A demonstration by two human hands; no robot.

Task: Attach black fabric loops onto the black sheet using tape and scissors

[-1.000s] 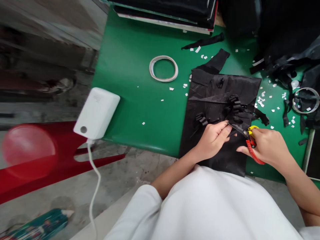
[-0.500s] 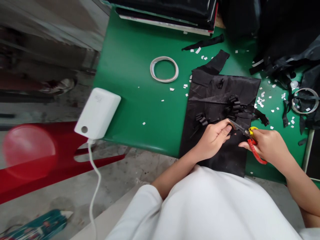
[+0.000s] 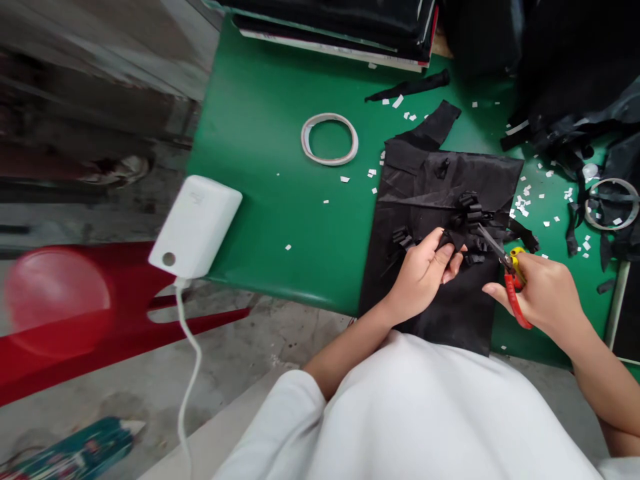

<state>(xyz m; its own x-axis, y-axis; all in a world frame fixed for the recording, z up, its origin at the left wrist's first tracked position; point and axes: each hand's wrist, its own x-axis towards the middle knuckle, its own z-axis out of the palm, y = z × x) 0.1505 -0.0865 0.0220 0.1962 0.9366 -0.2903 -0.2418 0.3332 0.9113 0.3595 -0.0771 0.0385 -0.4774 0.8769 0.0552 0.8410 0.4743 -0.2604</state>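
Note:
Between the thumb and fingers of my left hand [image 3: 420, 277] is a small piece of black fabric [image 3: 453, 240]. My right hand [image 3: 545, 287] holds scissors [image 3: 511, 280] with red and yellow handles, their blades pointing up and left, a little apart from that piece. Beneath both lies a large black fabric sheet [image 3: 425, 180], running over the table's near edge. Several small curled black pieces [image 3: 469, 208] sit on it, just beyond my left fingers. Part of the held piece is hidden by my fingers.
White paper scraps [image 3: 523, 205] are scattered over the green table [image 3: 260, 133]. A tape roll [image 3: 329, 161] lies left of the sheet, another ring [image 3: 613, 225] at right among black strips. A white power bank [image 3: 197, 223] with a cable overhangs the left edge, near a red chair [image 3: 125, 267].
The scissors have pulled back to the right, away from my left hand, their blades now clear of the fabric piece. My left fingers have shifted slightly left with the piece.

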